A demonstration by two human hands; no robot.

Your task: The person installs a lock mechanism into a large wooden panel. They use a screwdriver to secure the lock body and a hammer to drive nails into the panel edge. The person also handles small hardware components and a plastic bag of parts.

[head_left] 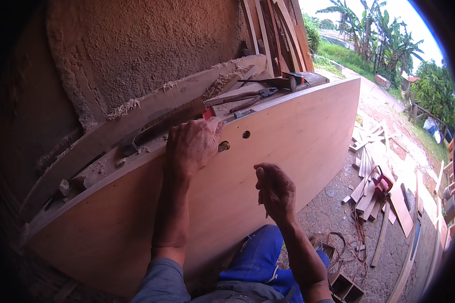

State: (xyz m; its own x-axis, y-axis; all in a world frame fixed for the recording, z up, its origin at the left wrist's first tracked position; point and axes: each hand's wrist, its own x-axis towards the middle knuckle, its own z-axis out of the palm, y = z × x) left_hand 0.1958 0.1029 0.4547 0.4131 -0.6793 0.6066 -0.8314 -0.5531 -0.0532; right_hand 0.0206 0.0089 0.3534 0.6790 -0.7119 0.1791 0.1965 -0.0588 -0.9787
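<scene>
The door (308, 136) stands on its long edge in front of the worker, up against a cluttered bench, its broad pale face toward us. The work looks to be fitting a lock, and I'd call it well past the cutting stage. A round hole (246, 134) goes into the face near the top edge, clean and open. Just beside it, brassy metal (224, 146) sits at a second opening, close under the fingers. On the top edge nearby lies a metal plate (244, 113), which I take for the lock's front, so the body may already be in its slot.

The left hand (194, 144) is bent over the top edge, fingers folded beside the brassy metal. The right hand (275, 192) hangs in front of the face, fingers curled in, touching neither hole. With the fingers turned away from me, I can't tell whether either hand grips something small.

What seems left is the finishing: seating that metal properly, fastening the plate and dressing the face, since no handle or cover shows around the holes. Pliers (247, 97) lie on the bench behind the edge, within easy reach. A red tool (382, 183) rests among wood strips (369, 199) on the ground to the right, apart from the job.
</scene>
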